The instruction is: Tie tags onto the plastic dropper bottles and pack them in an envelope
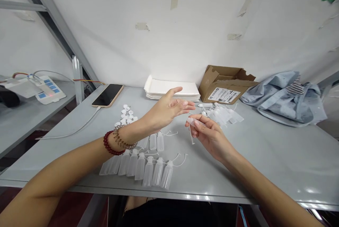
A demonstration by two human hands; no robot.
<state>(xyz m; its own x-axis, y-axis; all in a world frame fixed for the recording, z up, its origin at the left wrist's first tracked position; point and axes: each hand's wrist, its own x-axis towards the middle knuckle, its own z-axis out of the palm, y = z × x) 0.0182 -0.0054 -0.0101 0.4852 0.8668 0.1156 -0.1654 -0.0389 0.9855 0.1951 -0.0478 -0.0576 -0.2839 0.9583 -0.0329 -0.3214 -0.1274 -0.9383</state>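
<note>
My right hand (pixel 208 133) pinches a small translucent plastic squeeze bottle (pixel 195 122) above the grey table, its white strap dangling below the fingers. Just left of it, my left hand (pixel 173 108) is raised with fingers stretched out and nothing visible in it. Several similar bottles (pixel 158 172) stand or lie in a row near the front edge, white straps trailing to the right. A shorter row of bottles (pixel 160 141) sits behind them, partly hidden by my left forearm. White caps (pixel 127 114) are scattered beyond my left wrist. More bottles (pixel 222 114) lie piled behind my right hand.
At the back stand a stack of white paper envelopes or sheets (pixel 172 87) and an open cardboard box (pixel 225 89). A light blue cloth bag (pixel 286 100) lies at the right. On the left are a charging phone (pixel 108 95) and its white cable (pixel 79 130).
</note>
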